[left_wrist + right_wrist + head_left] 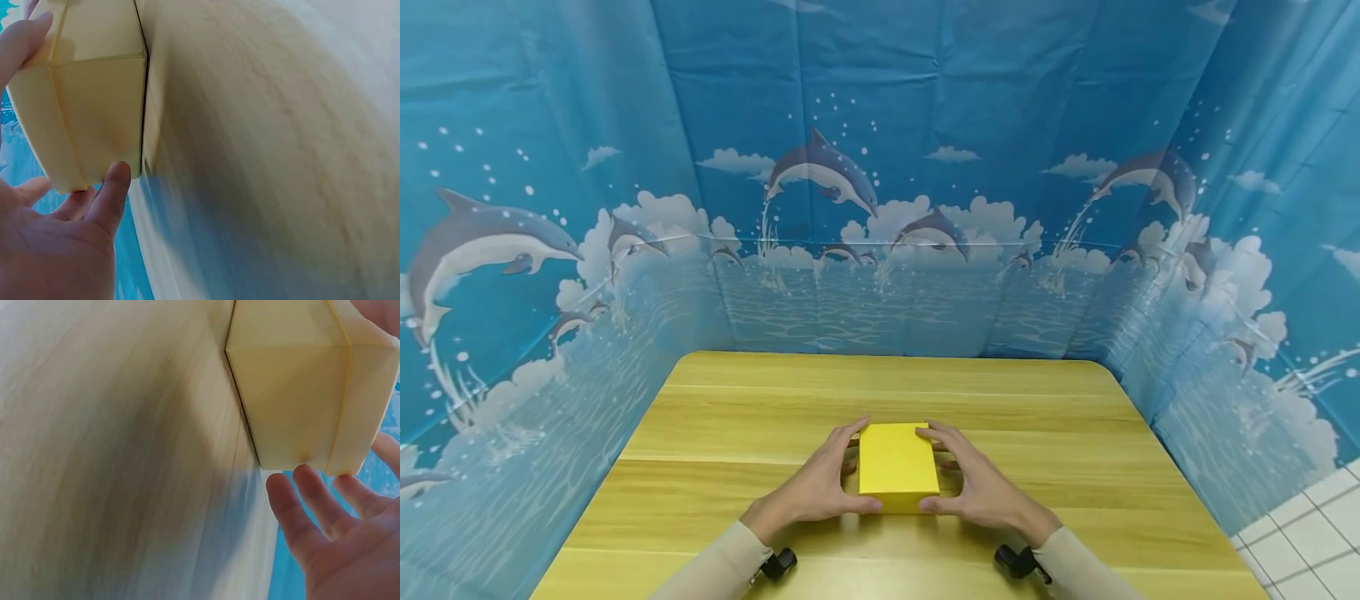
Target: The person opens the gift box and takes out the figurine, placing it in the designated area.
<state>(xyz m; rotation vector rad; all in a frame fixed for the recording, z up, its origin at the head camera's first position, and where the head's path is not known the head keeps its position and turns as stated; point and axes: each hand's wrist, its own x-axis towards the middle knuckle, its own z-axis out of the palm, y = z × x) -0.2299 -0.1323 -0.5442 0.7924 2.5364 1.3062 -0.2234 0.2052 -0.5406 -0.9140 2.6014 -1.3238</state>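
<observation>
A yellow box (897, 460) with a flat top sits on the wooden table, between the two hands. From its left side the left hand (822, 485) grips it, thumb at the near face and index finger by the far corner. The right hand (981, 487) mirrors this on the right, its index fingertip over the far top corner. A seam runs along the box (94, 119) in the left wrist view, like a lid's edge. Fingertips touch the box's (287, 400) far end in the right wrist view. The box's underside is hidden against the table.
The wood-grain table (715, 433) extends around the box on all sides. A blue curtain (880, 308) printed with dolphins and clouds hangs behind and along both sides of the table. White floor tiles (1300, 533) show at the lower right. Small black devices (778, 564) sit at both wrists.
</observation>
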